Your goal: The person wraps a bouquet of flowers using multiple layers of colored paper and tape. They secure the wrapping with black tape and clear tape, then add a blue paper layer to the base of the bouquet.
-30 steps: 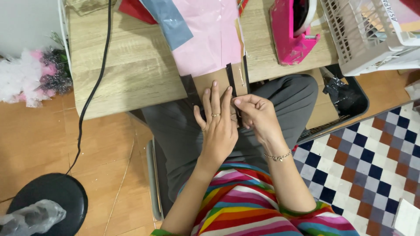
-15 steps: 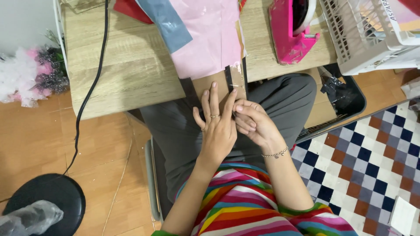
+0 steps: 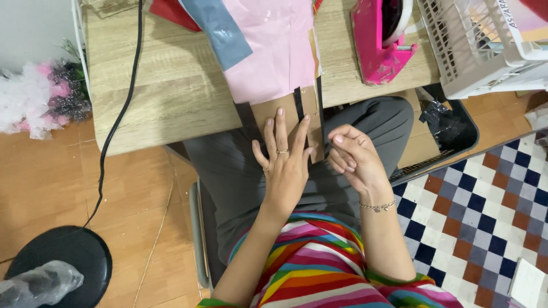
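The left hand [image 3: 287, 165] is spread flat on brown cardboard [image 3: 273, 114] at the table's [image 3: 171, 97] near edge; the right hand [image 3: 354, 159] is loosely curled, its grasp hidden; a black strip [image 3: 299, 102] is partly covered

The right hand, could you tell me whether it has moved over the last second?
Yes. The right hand has drawn away from the left hand and the cardboard piece, toward the checkered floor side.

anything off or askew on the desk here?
Mildly: the pink sheet and the blue-grey strip lie skewed on the wooden desk, and the brown card under the left hand overhangs its front edge onto the lap. Nothing looks spilled or damaged.
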